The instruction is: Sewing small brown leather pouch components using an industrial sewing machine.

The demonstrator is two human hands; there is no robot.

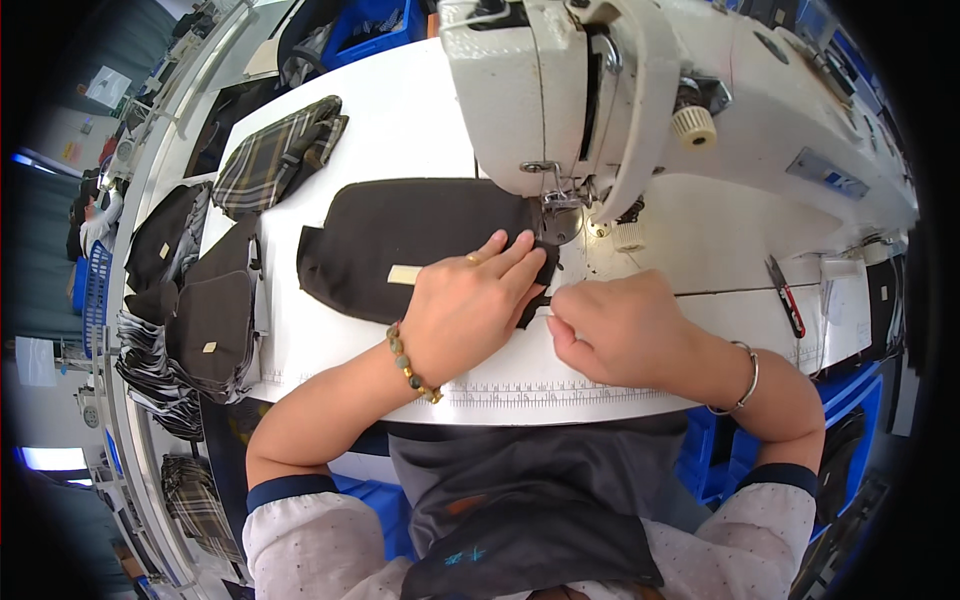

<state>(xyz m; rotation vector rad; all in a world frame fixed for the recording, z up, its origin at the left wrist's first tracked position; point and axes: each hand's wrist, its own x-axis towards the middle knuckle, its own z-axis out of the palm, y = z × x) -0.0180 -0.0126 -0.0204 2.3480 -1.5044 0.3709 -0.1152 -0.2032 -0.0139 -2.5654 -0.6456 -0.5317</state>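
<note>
A dark fabric panel [370, 230] with a pale label lies on the white table left of the sewing machine's needle and presser foot [565, 200]. My left hand [470, 305] lies on the panel's right part, fingers stretched out, fingertips just left of the foot. My right hand [615, 325] is curled at the panel's lower right corner, thumb and finger pinched on what looks like a thin thread. Red-and-black snips [788, 300] lie to the right of this hand.
Stacks of dark cut panels [210, 330] lie along the left, with folded plaid fabric [265, 160] behind them. The machine body [530, 90] fills the upper right. Blue bins [365, 30] stand behind the table and below its front edge.
</note>
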